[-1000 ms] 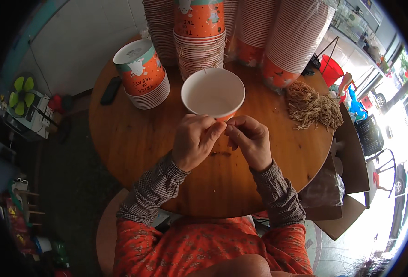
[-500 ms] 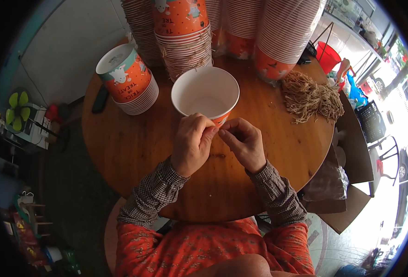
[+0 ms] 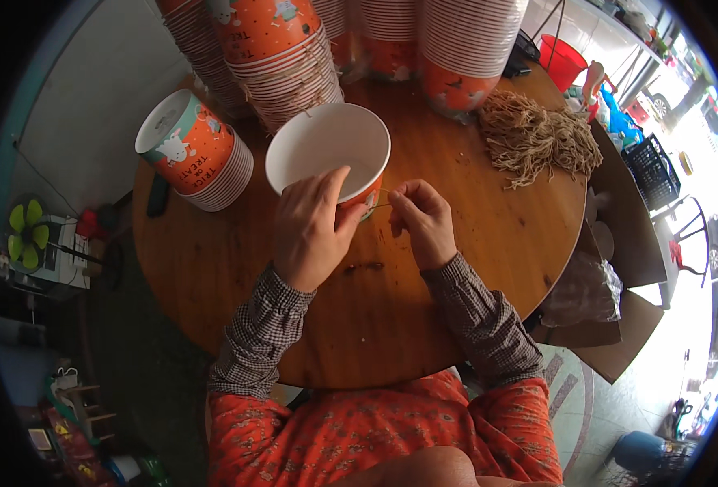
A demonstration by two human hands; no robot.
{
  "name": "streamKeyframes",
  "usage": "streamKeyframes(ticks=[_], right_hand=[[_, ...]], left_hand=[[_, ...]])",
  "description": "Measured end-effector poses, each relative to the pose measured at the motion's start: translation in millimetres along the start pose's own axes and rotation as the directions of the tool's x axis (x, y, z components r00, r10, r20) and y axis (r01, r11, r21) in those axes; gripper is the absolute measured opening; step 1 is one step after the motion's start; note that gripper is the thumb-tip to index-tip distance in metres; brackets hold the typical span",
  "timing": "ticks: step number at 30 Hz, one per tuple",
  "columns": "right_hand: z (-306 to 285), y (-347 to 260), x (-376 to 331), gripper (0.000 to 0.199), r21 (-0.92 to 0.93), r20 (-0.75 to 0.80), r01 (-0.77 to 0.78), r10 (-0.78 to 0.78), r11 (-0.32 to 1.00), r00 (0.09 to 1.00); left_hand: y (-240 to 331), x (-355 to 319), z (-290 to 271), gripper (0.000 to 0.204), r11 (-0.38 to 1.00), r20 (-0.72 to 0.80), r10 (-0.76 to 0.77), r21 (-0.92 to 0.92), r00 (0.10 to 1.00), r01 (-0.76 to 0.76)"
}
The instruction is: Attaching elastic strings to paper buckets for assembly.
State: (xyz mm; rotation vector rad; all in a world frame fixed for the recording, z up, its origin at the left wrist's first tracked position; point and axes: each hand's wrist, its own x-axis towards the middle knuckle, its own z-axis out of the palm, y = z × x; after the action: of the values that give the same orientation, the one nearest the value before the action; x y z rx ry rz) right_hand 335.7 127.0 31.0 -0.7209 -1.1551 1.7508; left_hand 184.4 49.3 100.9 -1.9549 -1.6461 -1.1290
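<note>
A large white-lined paper bucket (image 3: pixel 318 146) with an orange printed outside stands on the wooden table in front of me. My left hand (image 3: pixel 314 227) is at its near rim, fingers stretched along the edge and the thumb against the outer wall. A thin tan cord (image 3: pixel 383 205) runs from the bucket's near right side to my right hand (image 3: pixel 425 217), whose thumb and fingertips are pinched on it. The cord's end at the bucket is partly hidden behind my left hand.
A short stack of orange buckets (image 3: pixel 200 158) lies tilted at the left. Taller stacks (image 3: pixel 282 77) stand behind, some with cords on them, others in plastic wrap (image 3: pixel 460 69). Tan cords (image 3: pixel 537 138) lie heaped at the right, beside an open cardboard box (image 3: pixel 631 235) past the table (image 3: pixel 294 349) edge.
My hands have moved apart from their pinch together at the bucket's front. The right hand has drawn the cord to the right, and the left hand's fingers have straightened. The view has shifted slightly.
</note>
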Motion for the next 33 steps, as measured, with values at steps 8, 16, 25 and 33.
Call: streamKeyframes(ticks=[8,16,25,33], right_hand=[[13.1,-20.6,-6.2,0.011,0.144,-0.056,0.253,-0.248,0.957,0.967],[19.9,-15.8,-13.8,0.006,-0.129,-0.026,0.452,-0.458,0.883,0.888],[28.7,-8.7,-15.2,0.013,-0.277,0.004,0.533,-0.554,0.799,0.832],[27.7,-8.5,-15.1,0.014,-0.324,-0.006,0.518,-0.549,0.792,0.836]], left_hand=[[-7.1,-3.2,3.1,0.011,0.880,0.122,-0.323,-0.326,0.939,0.345],[-9.3,-7.3,4.3,0.027,0.588,0.346,-0.337,-0.649,0.875,0.483],[-3.5,-9.2,6.7,0.037,0.622,0.300,-0.270,-0.670,0.915,0.404],[0.3,-8.4,10.2,0.041,0.684,0.225,-0.256,-0.645,0.940,0.341]])
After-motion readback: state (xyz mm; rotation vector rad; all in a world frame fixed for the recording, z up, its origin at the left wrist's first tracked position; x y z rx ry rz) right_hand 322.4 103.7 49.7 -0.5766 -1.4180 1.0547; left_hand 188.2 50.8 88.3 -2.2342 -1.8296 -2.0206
